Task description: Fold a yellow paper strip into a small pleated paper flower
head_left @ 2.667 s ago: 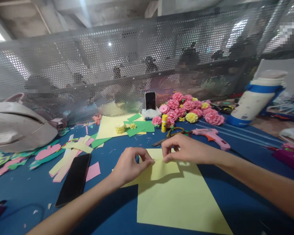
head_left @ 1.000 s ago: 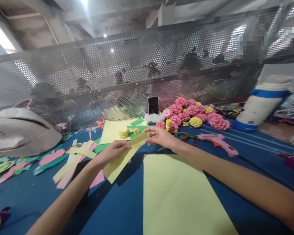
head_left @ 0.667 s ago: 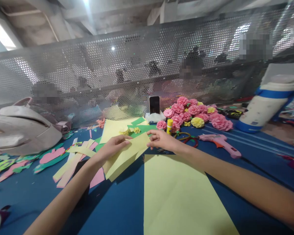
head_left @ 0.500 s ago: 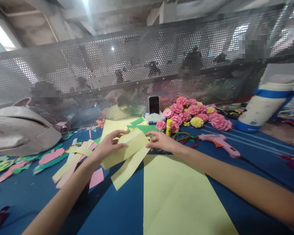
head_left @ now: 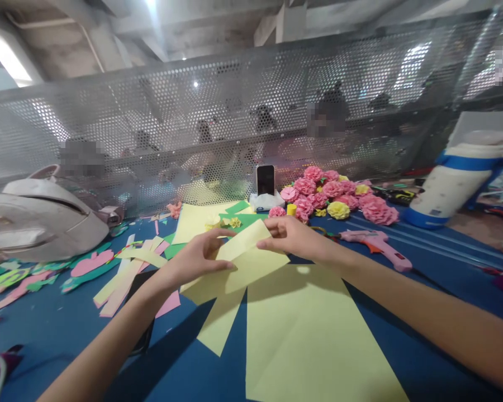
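Between my hands is a pale yellow paper strip (head_left: 245, 244), raised a little above the table. My left hand (head_left: 203, 257) pinches its left end between thumb and fingers. At the other end, my right hand (head_left: 283, 237) grips the paper with its thumb in front. More yellow paper (head_left: 223, 324) hangs or lies just below the strip; I cannot tell whether it is joined to it. A large yellow sheet (head_left: 310, 335) lies flat in front of me, partly in my right arm's shadow. Small yellow paper flowers (head_left: 235, 222) sit beyond my left hand.
Pink and yellow paper flowers (head_left: 339, 192) are heaped at the back right, near a pink glue gun (head_left: 379, 245) and a bottle (head_left: 452, 181). A phone (head_left: 265, 180) stands at the back. Paper strips (head_left: 123, 285) and a white bag (head_left: 42, 218) lie left.
My right hand has come over the right end of the paper and closed on it. The strip's top part is now folded or bent up, and the lower piece has shifted nearer to me.
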`<act>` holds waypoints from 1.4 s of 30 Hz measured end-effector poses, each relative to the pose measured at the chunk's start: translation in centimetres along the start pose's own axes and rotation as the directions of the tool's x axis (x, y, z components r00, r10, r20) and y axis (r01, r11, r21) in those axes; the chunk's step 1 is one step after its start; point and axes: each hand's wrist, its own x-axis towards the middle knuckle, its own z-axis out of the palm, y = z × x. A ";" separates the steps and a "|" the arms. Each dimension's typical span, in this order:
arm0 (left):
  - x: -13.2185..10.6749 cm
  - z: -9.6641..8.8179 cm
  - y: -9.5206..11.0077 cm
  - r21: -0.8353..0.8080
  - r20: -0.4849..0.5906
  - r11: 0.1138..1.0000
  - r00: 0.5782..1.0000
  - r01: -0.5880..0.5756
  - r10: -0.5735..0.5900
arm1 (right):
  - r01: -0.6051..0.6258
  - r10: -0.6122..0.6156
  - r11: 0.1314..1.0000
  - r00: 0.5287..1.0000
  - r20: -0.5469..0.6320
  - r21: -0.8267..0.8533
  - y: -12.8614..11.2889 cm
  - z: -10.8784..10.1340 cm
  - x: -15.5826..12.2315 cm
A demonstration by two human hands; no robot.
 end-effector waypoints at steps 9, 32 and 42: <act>-1.2 3.9 -3.5 0.206 0.158 0.962 0.964 0.181 -0.215 | -0.378 0.385 0.786 0.918 -0.091 -0.489 2.1 -2.6 -7.6; -4.1 7.8 -7.5 0.657 0.063 0.677 0.919 -0.332 0.390 | 0.349 -0.259 0.482 0.933 0.250 -0.804 8.1 -0.3 -9.9; -4.1 7.9 -6.7 0.829 0.313 0.218 0.750 -0.515 0.582 | 0.505 -0.407 0.201 0.822 0.398 -0.839 7.2 -0.2 -9.9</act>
